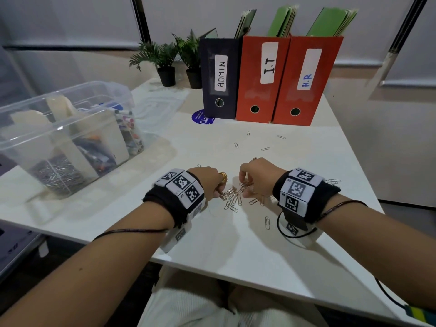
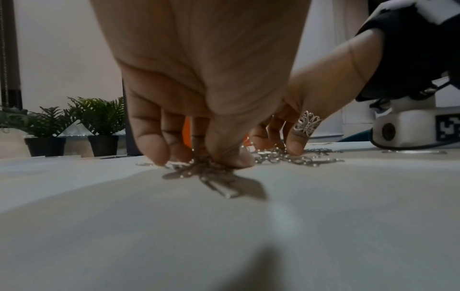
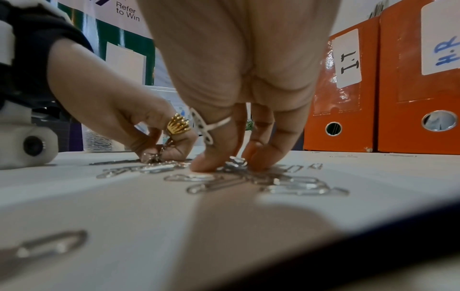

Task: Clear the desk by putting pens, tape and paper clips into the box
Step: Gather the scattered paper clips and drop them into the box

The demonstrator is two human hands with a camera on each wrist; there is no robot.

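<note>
From the head view, both hands are down on the white desk [image 1: 259,244], close together. The left hand [image 1: 207,182] has its fingers bent round a small bunch of clips [image 1: 232,197]. The right hand [image 1: 258,177] has its fingertips curled down into the same pile. More clips lie alone farther back on the desk, and one lies near the right wrist. The clear box [image 1: 70,128] sits well to the left, with pens and a heap of clips already inside. Three folders [image 1: 271,76] stand at the back, and two small plants [image 1: 165,60] stand beside them.

From the left wrist view, the left hand [image 2: 199,98] points down, and its thumb and fingers [image 2: 151,145] pinch a clump of clips [image 2: 199,171] that touches the desk [image 2: 224,236]. The right hand [image 2: 311,110], with a silver ring, touches more clips just beside it.

From the right wrist view, the right hand [image 3: 244,78] presses its thumb and fingers [image 3: 268,155] together on clips [image 3: 248,177] that lie flat on the desk [image 3: 149,216]. The left hand [image 3: 119,110], with a gold ring, pinches clips just beside it. The orange folders [image 3: 385,98] stand behind.
</note>
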